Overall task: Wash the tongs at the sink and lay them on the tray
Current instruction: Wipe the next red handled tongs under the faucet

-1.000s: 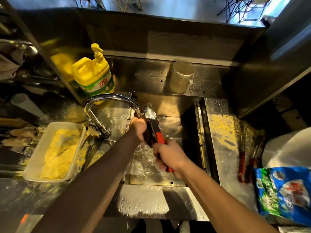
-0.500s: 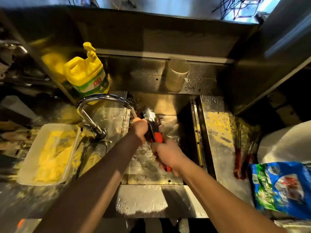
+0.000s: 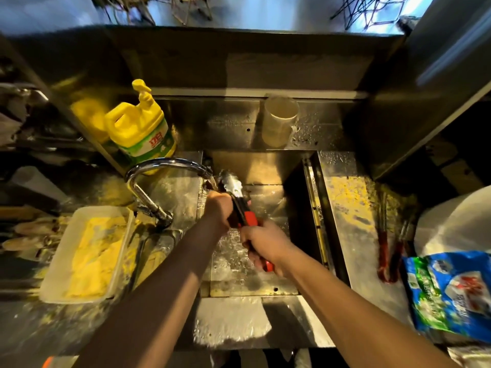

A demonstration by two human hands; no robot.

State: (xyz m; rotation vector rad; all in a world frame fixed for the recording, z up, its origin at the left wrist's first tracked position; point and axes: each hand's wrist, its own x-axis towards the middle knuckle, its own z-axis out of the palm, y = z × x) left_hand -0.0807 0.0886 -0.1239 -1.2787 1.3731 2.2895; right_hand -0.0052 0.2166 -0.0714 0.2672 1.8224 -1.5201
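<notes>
Over the sink, under the tap, right hand gripped the tongs by the red handle; left hand curled round the shaft, rubbing. Washing step; next likely transfer to tray.

Both bare forearms reach forward and converge at the middle. The left hand is curled into a fist, knuckles up, slightly ahead of the right hand, whose fingers are wrapped tight, back of hand upward
</notes>
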